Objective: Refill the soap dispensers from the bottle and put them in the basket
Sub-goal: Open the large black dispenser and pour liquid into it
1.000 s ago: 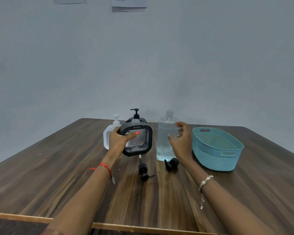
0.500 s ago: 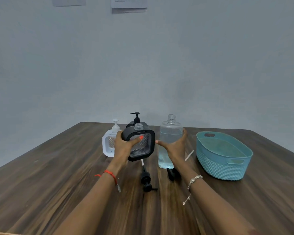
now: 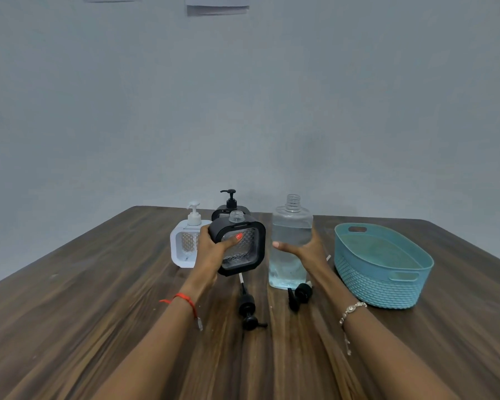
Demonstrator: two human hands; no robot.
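Dark wooden table [image 3: 70,313] under a plain grey wall is what my feed shows. My left hand [image 3: 211,255] grips the black dispenser [image 3: 243,246] at its left edge, thumb pressed on the patterned front; it tilts, neck open. My right hand [image 3: 303,249] wraps the refill bottle [image 3: 292,223], thumb in front, fingers round the right side. That bottle stands upright and uncapped, partly full, between the held dispenser and the teal basket [image 3: 387,284]. Behind my left hand stand a white dispenser [image 3: 185,246] and a second black dispenser [image 3: 231,206]. One black pump [image 3: 248,310] lies before me, a smaller black pump [image 3: 299,294] at the bottle's base
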